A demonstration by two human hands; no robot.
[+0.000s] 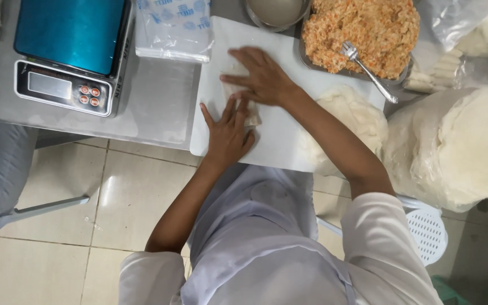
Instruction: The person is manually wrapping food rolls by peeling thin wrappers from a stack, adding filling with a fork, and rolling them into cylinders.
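Note:
On a white cutting board [289, 135] lies a pale wrapper roll [238, 96], mostly covered by both hands. My left hand [228, 131] presses flat on its near end, fingers spread. My right hand [258, 76] lies flat across its far part, fingers pointing left. A metal tray of orange-white shredded filling [362, 28] with a fork [368, 68] in it stands at the board's far right corner.
A digital scale [72, 53] with a teal platform sits at the left on the steel table. A stack of plastic bags [173, 28] lies beside it, a metal bowl [275, 12] behind the board. Bagged stacks of wrappers [458, 147] fill the right. Tiled floor [86, 226] lies below.

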